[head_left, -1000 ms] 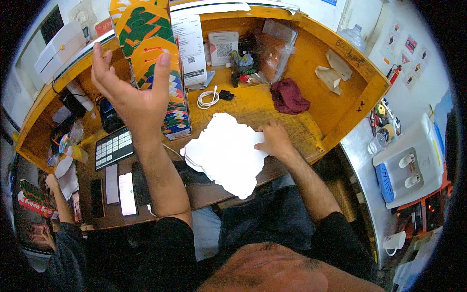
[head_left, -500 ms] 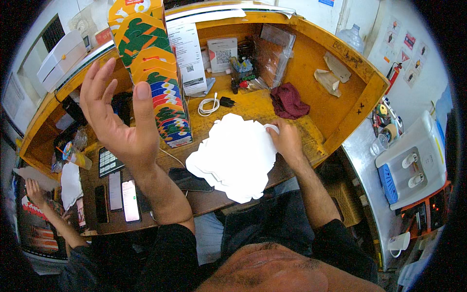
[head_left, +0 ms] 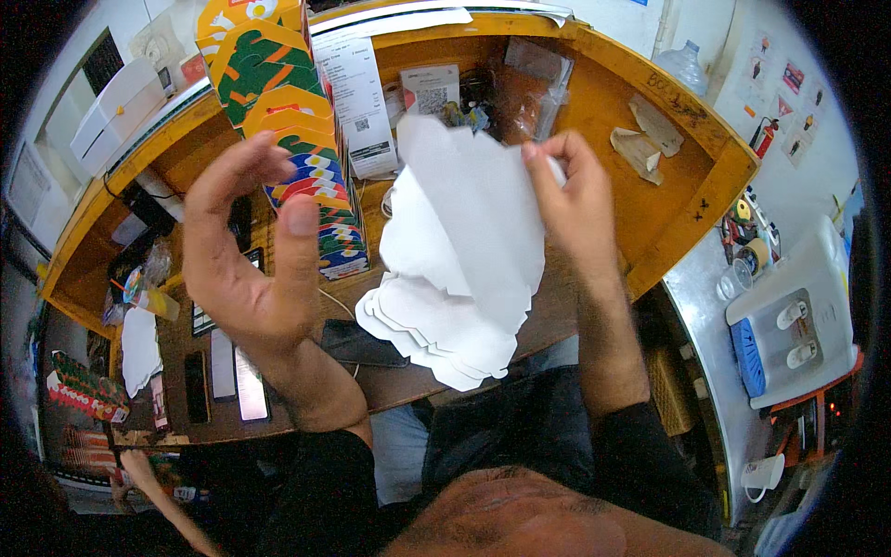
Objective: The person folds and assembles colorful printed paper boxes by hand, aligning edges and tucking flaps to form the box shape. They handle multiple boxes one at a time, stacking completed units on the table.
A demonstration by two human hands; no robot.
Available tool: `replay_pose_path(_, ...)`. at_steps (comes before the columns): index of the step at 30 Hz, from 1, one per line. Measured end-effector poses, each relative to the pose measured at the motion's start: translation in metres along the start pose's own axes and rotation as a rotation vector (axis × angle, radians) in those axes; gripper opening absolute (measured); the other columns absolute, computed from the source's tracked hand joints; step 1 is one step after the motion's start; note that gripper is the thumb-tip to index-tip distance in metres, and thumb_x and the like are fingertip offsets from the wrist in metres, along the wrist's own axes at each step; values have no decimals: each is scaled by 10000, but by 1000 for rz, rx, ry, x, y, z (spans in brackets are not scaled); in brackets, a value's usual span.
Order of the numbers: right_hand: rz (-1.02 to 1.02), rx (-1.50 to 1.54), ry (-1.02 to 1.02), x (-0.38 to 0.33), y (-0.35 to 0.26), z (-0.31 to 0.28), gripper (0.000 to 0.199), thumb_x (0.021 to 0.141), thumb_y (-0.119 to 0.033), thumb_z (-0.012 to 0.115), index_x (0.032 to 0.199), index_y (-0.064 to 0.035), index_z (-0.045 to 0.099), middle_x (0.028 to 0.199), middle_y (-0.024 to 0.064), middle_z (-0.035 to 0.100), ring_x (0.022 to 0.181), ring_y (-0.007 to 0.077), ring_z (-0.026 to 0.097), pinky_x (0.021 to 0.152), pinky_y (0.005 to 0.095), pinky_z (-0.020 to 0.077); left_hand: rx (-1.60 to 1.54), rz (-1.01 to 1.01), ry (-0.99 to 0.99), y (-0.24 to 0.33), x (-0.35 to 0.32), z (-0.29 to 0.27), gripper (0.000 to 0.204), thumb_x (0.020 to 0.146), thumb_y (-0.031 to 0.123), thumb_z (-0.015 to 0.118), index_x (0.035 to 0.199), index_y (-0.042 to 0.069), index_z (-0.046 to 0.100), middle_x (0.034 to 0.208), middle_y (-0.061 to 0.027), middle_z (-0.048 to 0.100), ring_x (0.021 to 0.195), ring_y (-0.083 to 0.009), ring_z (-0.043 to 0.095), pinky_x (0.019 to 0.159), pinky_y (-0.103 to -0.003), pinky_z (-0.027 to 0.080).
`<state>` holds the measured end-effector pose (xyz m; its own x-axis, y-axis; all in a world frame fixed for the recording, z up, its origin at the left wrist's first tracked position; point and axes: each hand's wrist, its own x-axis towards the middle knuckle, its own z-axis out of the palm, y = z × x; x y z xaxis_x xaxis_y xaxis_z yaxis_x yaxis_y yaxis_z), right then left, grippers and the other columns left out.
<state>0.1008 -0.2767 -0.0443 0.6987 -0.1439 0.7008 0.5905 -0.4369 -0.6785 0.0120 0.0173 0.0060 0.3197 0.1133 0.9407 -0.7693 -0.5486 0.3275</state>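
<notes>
Hands [head_left: 566, 200] w/ white sheet [head_left: 464, 223], now raised

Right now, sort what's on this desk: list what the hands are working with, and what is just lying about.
In hand:
- white scallop-edged die-cut card sheet, pinched by the right hand
- stack of matching white card sheets on the desk
- left hand, open, holding nothing

Lying about:
- tall stack of colourful printed folded cartons
- long white paper receipt
- dark phones
- white box

Left hand [head_left: 255, 269] raised, open; right hand [head_left: 574, 200] apparently pinching.
</notes>
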Motion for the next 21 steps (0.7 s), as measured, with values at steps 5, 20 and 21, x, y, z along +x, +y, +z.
replay_pose_path(5, -130, 125, 6, 26, -77, 5, 268, 1040, -256, 730, 988, 2, 676, 792, 121, 728, 597, 167, 622, 579, 361, 486, -131, -84, -493, 18, 2, 16, 799, 880, 334, 871, 1508, -36, 544, 1394, -266, 655, 1256, -310, 671, 1112, -434, 490)
replay_pose_path(20, -804, 334, -438, 57, -72, 49, 494, 803, -153, 872, 1267, -17, 774, 1402, 202, 714, 1356, 350, 639, 1169, 457, 446, -385, -532, -124, 2, 6, 30, 575, 957, -1, 763, 1485, -44, 538, 1326, -139, 718, 1175, -187, 710, 1032, -328, 553)
replay_pose_path(21, -851, 252, -437, 59, -71, 55, 512, 795, -167, 879, 1275, -22, 774, 1409, 197, 711, 1360, 353, 635, 1171, 465, 444, -401, -529, -113, -3, 4, 30, 559, 956, 44, 776, 1465, -42, 561, 1316, -150, 725, 1152, -212, 723, 1019, -346, 566)
